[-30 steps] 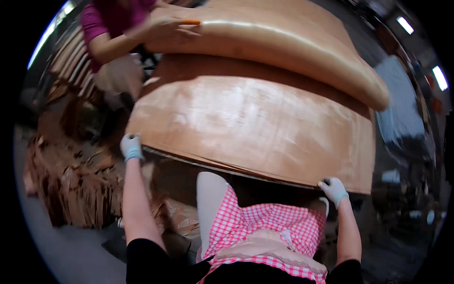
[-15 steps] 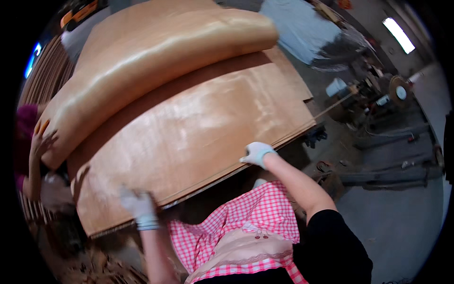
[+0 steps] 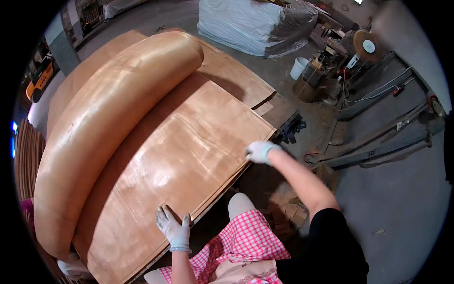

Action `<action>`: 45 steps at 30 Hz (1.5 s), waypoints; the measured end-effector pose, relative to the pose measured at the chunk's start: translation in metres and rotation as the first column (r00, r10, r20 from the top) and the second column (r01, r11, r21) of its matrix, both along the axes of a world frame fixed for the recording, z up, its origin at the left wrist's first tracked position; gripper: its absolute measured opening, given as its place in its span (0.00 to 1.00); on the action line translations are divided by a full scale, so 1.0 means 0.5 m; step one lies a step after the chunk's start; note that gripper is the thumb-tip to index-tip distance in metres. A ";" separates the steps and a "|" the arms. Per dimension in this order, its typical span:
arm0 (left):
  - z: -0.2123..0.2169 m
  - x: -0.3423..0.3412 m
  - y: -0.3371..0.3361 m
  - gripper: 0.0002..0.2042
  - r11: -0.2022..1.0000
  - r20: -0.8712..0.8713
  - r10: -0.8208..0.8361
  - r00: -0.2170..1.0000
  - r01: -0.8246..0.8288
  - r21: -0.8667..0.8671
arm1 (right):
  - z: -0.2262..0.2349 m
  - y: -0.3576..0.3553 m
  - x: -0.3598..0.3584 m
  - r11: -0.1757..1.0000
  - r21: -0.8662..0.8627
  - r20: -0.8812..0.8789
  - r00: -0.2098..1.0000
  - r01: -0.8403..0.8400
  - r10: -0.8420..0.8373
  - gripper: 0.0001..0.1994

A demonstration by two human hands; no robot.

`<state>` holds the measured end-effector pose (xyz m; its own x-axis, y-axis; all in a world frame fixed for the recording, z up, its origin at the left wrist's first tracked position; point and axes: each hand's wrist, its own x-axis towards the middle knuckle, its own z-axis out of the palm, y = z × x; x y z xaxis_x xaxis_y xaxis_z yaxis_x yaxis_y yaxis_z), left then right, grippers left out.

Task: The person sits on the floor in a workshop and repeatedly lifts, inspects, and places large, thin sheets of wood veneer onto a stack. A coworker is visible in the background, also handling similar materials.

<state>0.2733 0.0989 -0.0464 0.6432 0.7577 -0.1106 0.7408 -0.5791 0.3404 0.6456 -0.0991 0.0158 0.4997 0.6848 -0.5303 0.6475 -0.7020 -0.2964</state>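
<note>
A broad sheet of wood veneer (image 3: 182, 156) lies on a stack of sheets in front of me. Its far part is rolled back into a thick, curved roll (image 3: 113, 120). My left hand (image 3: 173, 231), in a pale work glove, rests flat on the sheet by its near edge, fingers spread. Farther right, my gloved right hand (image 3: 259, 153) is closed on the sheet's edge near the right corner, its fingertips curled and partly hidden. Under the near edge, several thin layers show.
A plastic-covered pile (image 3: 250, 26) stands at the back. On the right are a white bucket (image 3: 299, 68), a machine with a round disc (image 3: 368, 46) and a dark metal frame (image 3: 378, 142). An orange vehicle (image 3: 40, 79) stands far left. Another person's maroon sleeve (image 3: 27, 208) shows at left.
My left hand has moved right along the near edge and now lies flat. My right hand stays at the edge. The view has turned, and the other person's hand has gone from sight.
</note>
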 end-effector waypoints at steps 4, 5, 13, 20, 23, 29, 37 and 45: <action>0.013 0.005 -0.006 0.45 1.000 -0.041 0.004 0.999 -0.004 -0.012 | 0.004 -0.100 0.187 0.984 -0.138 0.257 0.964 0.109 -0.071 0.14; 0.014 0.003 -0.007 0.45 1.000 -0.044 0.002 0.999 -0.002 -0.007 | -0.004 -0.114 0.215 0.979 -0.152 0.265 0.960 0.133 -0.089 0.15; 0.011 0.000 -0.017 0.42 1.000 0.024 0.005 1.000 -0.005 0.028 | -0.111 -0.166 0.217 0.566 0.308 0.176 0.540 0.764 -0.823 0.17; 0.071 0.017 -0.099 0.11 0.990 0.538 -0.114 0.835 0.139 -0.007 | -0.090 -0.071 -0.149 0.485 0.772 -0.159 0.864 0.410 -0.478 0.10; 0.141 0.021 -0.149 0.16 0.955 0.668 -0.183 0.721 0.291 -0.052 | 0.039 -0.003 -0.400 0.536 0.710 -0.458 0.878 0.456 -0.140 0.08; 0.179 -0.077 -0.163 0.06 0.894 0.868 0.107 0.484 0.336 -0.297 | 0.128 0.044 -0.615 0.614 0.699 -0.578 0.796 0.368 0.180 0.11; 0.069 -0.373 0.012 0.04 0.697 0.696 0.714 0.076 -0.178 -0.695 | 0.100 0.145 -0.598 0.809 0.574 -0.251 0.912 -0.129 0.324 0.10; -0.005 -0.948 0.347 0.06 0.366 0.703 0.710 0.046 -0.877 -0.312 | -0.006 0.081 -0.378 0.921 0.370 -0.004 0.991 -0.122 0.133 0.08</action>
